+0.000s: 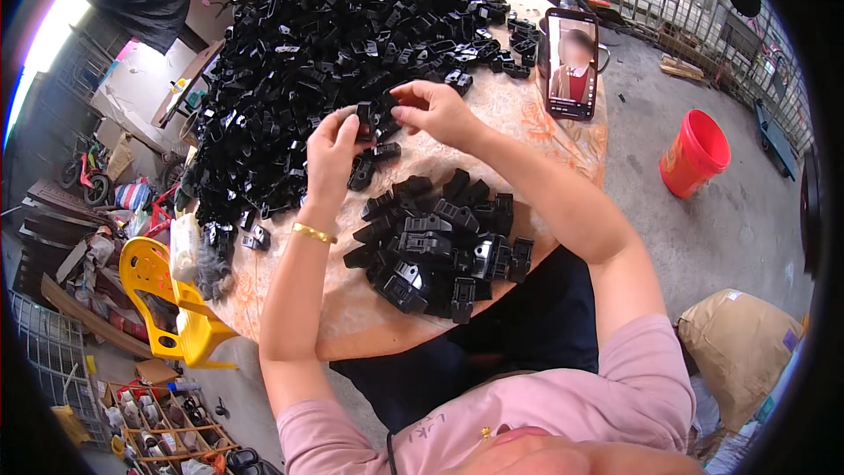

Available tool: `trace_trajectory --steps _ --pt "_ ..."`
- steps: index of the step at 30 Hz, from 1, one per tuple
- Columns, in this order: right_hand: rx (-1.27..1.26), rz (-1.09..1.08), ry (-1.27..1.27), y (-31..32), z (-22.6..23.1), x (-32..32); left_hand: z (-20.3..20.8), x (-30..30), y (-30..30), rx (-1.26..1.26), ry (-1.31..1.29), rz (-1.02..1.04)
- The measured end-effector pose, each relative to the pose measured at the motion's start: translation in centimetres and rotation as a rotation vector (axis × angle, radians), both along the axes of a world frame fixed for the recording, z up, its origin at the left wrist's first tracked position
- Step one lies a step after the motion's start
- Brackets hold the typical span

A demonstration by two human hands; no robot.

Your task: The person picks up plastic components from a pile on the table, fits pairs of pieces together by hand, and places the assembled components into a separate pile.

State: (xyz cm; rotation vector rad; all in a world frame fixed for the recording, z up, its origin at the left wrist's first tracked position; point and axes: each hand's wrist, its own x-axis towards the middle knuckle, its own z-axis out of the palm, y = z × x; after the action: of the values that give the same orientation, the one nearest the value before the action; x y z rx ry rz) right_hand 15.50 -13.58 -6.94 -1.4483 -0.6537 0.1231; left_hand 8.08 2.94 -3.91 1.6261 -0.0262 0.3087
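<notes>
Over the round table's patterned cloth point(519, 123), my two hands meet at the near edge of a large heap of black plastic parts point(290, 62). Between thumb and fingers my left hand point(332, 151) pinches a small black plastic part point(367, 116). Close by on its right, my right hand point(440, 114) has its thumb and forefinger bent together at a black piece, partly hidden against the dark heap. A few loose black parts point(374, 163) lie just below the hands. Nearer my body sits a smaller pile of black plastic pieces point(431, 246), which look bulkier.
A phone point(571, 66) stands upright at the table's right edge, its screen lit. On the floor to the right is a red bucket point(695, 154). A yellow plastic chair point(167, 303) stands at the left, with a shoe rack point(167, 422) below it. A brown sack point(738, 352) is at lower right.
</notes>
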Motion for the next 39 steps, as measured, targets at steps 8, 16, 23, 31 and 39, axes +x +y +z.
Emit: trace_trajectory --steps 8,16,23,31,39 --pt "0.032 0.128 -0.049 0.8 0.3 -2.4 -0.6 -2.9 -1.4 -0.348 0.052 -0.142" --pt "0.092 0.181 -0.016 0.4 1.4 -3.2 -0.4 -3.0 -0.9 -0.185 -0.027 -0.119" --pt "-0.026 -0.092 -0.443 0.6 1.1 -3.9 -0.9 -3.0 -1.9 -0.36 -0.02 -0.036" --pt "-0.027 -0.058 -0.473 -0.2 2.2 -2.5 1.3 -4.3 -2.9 -0.066 -0.129 0.013" --pt "-0.329 -0.428 -0.442 -3.4 -0.1 4.7 0.5 -3.4 -2.1 0.02 -0.115 -0.138"
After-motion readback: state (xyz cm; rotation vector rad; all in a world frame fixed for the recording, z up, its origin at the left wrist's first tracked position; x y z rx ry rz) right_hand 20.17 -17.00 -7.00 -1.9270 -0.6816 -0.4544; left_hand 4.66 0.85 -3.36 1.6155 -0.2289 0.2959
